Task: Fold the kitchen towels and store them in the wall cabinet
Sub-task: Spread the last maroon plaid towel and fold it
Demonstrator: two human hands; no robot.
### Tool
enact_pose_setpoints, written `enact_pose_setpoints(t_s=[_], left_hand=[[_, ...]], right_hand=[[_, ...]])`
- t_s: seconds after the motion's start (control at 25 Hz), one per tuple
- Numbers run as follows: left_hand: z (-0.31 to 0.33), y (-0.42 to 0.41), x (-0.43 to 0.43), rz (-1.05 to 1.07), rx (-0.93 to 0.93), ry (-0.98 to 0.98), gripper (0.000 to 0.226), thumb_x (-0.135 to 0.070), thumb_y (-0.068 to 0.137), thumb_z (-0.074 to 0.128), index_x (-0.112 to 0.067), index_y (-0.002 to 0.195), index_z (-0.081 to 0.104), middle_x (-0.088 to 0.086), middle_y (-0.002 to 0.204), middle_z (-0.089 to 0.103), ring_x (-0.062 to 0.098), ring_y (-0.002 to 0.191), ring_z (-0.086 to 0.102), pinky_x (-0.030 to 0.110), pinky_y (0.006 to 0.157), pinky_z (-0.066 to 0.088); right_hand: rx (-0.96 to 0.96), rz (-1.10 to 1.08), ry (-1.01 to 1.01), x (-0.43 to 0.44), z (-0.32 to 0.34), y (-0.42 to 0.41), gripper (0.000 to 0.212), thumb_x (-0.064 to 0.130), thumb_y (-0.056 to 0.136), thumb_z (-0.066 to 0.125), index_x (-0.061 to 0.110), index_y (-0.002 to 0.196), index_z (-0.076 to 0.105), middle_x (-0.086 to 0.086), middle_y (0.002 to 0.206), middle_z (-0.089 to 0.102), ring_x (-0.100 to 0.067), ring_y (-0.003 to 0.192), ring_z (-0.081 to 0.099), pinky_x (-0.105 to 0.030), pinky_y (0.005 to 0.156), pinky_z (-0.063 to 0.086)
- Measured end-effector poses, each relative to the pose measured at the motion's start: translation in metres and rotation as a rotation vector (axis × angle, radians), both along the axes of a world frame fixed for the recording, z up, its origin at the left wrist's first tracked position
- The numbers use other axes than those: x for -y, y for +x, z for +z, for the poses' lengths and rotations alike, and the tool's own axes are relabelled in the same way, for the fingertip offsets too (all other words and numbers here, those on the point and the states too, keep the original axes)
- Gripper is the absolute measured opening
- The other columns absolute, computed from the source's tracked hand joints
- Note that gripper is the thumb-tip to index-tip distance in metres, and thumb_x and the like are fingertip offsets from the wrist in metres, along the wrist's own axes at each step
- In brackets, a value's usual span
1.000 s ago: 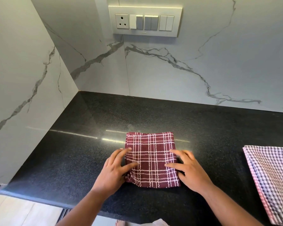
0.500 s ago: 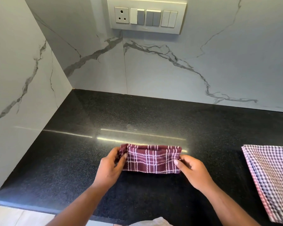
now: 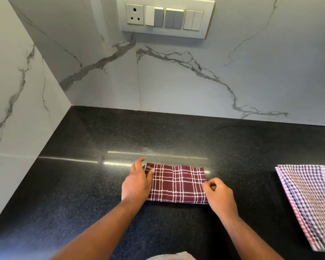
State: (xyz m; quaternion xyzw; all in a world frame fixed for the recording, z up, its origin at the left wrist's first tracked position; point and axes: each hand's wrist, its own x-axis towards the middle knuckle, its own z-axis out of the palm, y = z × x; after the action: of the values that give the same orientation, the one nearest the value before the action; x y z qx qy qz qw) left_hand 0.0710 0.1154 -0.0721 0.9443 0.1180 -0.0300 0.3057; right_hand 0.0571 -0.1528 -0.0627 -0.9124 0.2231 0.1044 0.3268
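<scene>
A maroon plaid kitchen towel (image 3: 176,183) lies folded into a narrow rectangle on the black countertop (image 3: 79,184). My left hand (image 3: 137,182) rests at its left end, fingers fairly straight and the thumb lying on the cloth. My right hand (image 3: 219,196) is at the right end with its fingers curled, pinching the towel's right edge. A second towel (image 3: 308,203), checked purple and white, lies folded at the right side of the counter. No wall cabinet is in view.
Marble-look walls meet in a corner at the back left. A switch and socket panel (image 3: 165,15) is mounted on the back wall above the counter. The counter's front edge runs below my forearms.
The maroon towel was a flat square, was lifted at its near edge and folded away from me, and now lies flat at half its depth. Both hands stayed at its ends.
</scene>
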Motion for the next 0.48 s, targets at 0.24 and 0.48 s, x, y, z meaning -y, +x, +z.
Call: enact_pose_setpoints(t_s=[0.24, 0.48], left_hand=[[-0.008, -0.014, -0.004, -0.063, -0.11, 0.354, 0.077, -0.084, 0.085, 0.041, -0.021, 0.128, 0.049, 0.0, 0.121, 0.045, 0.017, 0.111, 0.049, 0.032, 0.093, 0.053], [0.0, -0.01, 0.004, -0.072, -0.043, -0.187, 0.031, -0.052, 0.095, 0.063, -0.029, 0.107, 0.047, -0.013, 0.088, 0.066, 0.014, 0.085, 0.07, 0.03, 0.066, 0.054]], right_hand=[[-0.117, 0.134, -0.203, -0.02, 0.006, -0.005, 0.036, 0.063, 0.086, 0.068, 0.03, 0.099, 0.061, 0.008, 0.104, 0.053, -0.013, 0.096, 0.06, -0.034, 0.076, 0.054], [-0.072, -0.119, 0.284, -0.017, 0.014, -0.026, 0.019, 0.027, 0.086, 0.079, 0.028, 0.099, 0.065, 0.006, 0.106, 0.07, -0.008, 0.086, 0.074, -0.028, 0.074, 0.062]])
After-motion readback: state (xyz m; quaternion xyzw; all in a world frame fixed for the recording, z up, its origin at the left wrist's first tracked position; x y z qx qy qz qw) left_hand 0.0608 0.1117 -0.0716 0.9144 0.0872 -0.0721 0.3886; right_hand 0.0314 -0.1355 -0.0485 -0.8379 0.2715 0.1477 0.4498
